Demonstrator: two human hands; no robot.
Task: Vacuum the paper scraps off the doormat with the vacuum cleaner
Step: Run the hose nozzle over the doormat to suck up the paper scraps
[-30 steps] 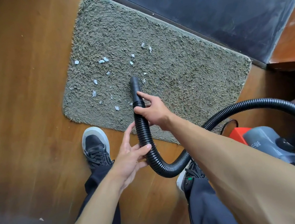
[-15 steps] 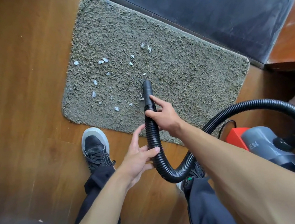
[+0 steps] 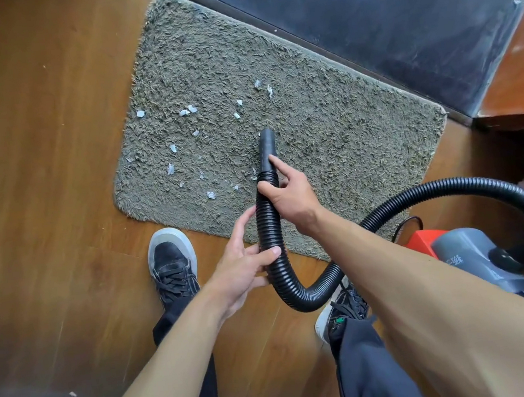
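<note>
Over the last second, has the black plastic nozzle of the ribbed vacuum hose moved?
Yes: the nozzle has slid rightward along the shaggy grey-brown doormat, away from its left edge.

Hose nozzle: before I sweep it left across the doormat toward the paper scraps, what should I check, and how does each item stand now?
1. Right hand grips the hose just behind the nozzle: ok.
2. Left hand holds the hose lower down: ok.
3. Nozzle over the doormat: ok; contact with the pile: cannot tell.
4. Paper scraps cleared: not ok, many lie left of the nozzle.
5. Hose free of kinks back to the vacuum cleaner: ok.
6. Suction on: cannot tell.
</note>
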